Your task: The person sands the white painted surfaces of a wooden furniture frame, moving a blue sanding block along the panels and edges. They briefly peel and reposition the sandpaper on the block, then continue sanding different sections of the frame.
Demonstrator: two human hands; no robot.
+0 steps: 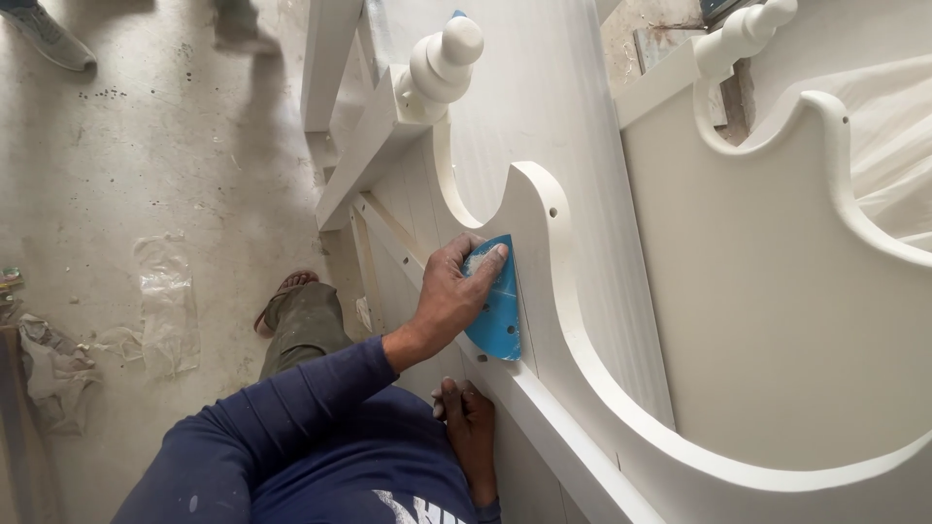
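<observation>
The left hand [449, 296] presses a blue sanding sheet [493, 301] flat, fingers spread, long axis running along the white scalloped board [544, 252]; the right hand [471, 432] apparently braces open just below.

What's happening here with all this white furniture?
A person in a dark blue long-sleeved top crouches on a concrete floor beside a white-painted wooden bed frame panel with curved edges and round knobs. One hand presses a folded blue sanding sheet flat against the panel, just below a scalloped curve. The other hand rests lower down against the frame's rail. Crumpled plastic lies on the floor nearby.
</observation>
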